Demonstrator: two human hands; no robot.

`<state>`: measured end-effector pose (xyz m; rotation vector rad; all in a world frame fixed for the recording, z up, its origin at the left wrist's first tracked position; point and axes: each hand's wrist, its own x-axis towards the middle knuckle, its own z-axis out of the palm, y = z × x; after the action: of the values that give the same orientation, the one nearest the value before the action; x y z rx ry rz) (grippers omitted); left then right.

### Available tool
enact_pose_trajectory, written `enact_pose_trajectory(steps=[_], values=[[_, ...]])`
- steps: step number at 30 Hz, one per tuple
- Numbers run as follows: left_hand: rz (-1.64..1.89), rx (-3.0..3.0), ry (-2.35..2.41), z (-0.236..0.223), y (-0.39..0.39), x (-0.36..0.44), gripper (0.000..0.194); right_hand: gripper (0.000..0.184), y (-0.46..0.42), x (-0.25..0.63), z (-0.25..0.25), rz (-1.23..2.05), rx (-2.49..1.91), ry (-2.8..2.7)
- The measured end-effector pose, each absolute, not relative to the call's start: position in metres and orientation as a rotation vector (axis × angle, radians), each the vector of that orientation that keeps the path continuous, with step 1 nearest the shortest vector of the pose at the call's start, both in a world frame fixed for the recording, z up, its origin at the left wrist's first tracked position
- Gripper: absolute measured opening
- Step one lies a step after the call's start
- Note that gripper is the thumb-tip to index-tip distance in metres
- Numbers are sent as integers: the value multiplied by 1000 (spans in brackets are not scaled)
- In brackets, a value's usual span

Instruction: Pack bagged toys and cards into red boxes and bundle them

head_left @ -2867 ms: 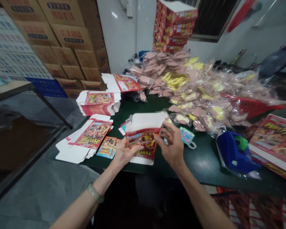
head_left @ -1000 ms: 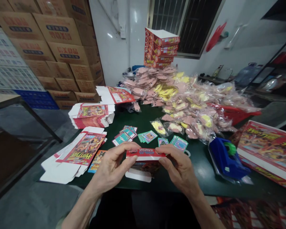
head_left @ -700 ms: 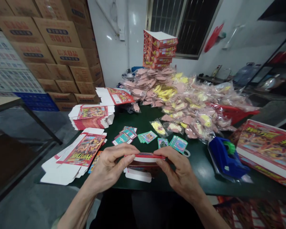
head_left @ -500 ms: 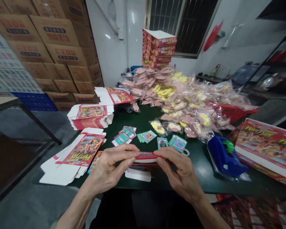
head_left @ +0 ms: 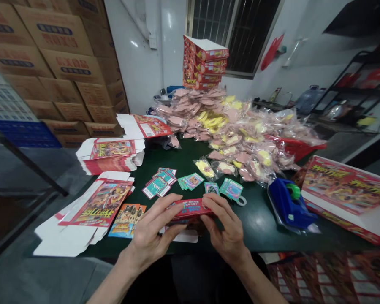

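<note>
A small red printed carton (head_left: pixel 192 208) is held level between both hands above the table's front edge. My left hand (head_left: pixel 156 226) grips its left end, fingers on top and thumb below. My right hand (head_left: pixel 224 223) pinches the right end in the same way. A white flap (head_left: pixel 186 236) shows under the carton; its underside is mostly hidden. Just beyond lie teal cards (head_left: pixel 160 182), green-edged cards (head_left: pixel 191 181), a dark-pictured card (head_left: pixel 211 188) and more green cards (head_left: pixel 231 188) beside a white ring (head_left: pixel 241 201). Orange-and-blue cards (head_left: pixel 126 220) lie left of my left hand.
Flattened red-and-white cartons (head_left: pixel 98 202) and a carton stack (head_left: pixel 112 150) are on the left. Bagged pink and yellow pieces (head_left: pixel 228 131) are heaped at the back, below stacked red boxes (head_left: pixel 205 63). A blue tape dispenser (head_left: pixel 291 207) and large red box (head_left: pixel 345 185) stand right.
The carton's top flap has come down flat, so its printed red face now shows between my hands. Both hands still hold it. The view has shifted slightly to the right.
</note>
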<state>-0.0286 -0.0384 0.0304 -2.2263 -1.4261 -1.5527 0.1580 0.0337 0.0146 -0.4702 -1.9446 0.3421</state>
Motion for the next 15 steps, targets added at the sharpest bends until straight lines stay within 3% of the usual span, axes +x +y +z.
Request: enact_pose_trajectory(steps=[3, 6, 10, 15], values=[[-1713, -2091, -1482, 20, -32, -21, 29, 38, 32, 155, 11, 373, -480, -1925], [-1907, -1963, -1647, 12, -31, -16, 39, 47, 40, 178, 6, 405, -647, -1906], [-2180, -1795, -1842, 4, -33, -12, 54, 28, 74, 267, 0, 227, -1324, -1443], [-2226, -1720, -2022, -2, -31, -9, 47, 31, 113, 379, 8, 193, -1639, -1220]])
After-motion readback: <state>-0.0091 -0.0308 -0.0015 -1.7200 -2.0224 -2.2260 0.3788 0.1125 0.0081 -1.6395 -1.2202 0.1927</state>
